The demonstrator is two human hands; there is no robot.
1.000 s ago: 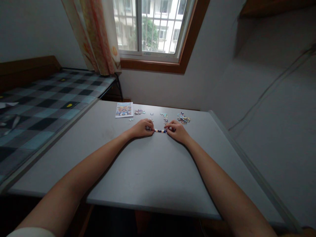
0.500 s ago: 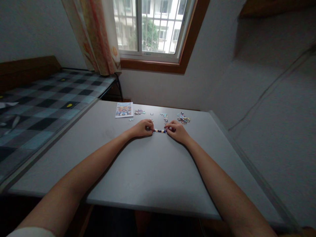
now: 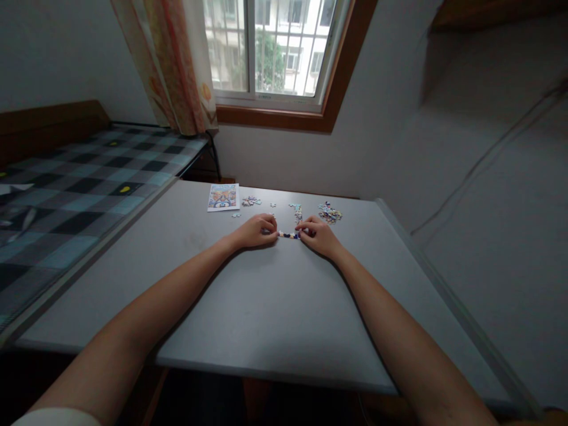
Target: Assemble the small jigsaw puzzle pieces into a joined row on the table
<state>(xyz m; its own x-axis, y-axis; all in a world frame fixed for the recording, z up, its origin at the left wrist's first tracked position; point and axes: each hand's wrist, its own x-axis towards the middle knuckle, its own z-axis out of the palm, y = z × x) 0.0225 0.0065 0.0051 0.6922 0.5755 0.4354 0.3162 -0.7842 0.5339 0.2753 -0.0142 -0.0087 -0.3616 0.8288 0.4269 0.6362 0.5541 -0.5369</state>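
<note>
A short row of joined puzzle pieces [image 3: 289,236] lies on the grey table between my hands. My left hand [image 3: 261,230] is closed at the row's left end, fingertips pinched together; whatever they hold is too small to make out. At the right end, my right hand [image 3: 314,233] has its fingers closed on the row. Just beyond my right fingertips, a joined strip of pieces [image 3: 298,213] runs away from me. A loose piece [image 3: 273,205] lies beyond my left hand.
On the table [image 3: 248,307], a printed picture sheet [image 3: 223,197] lies at the far left, beside a small pile of pieces [image 3: 251,202]. A larger pile [image 3: 330,213] is at the far right. A bed [image 3: 89,177] adjoins the left edge; a window [image 3: 288,53] is ahead.
My left hand has shifted very slightly to the right, along the left end of the row. My right hand stays in the same place.
</note>
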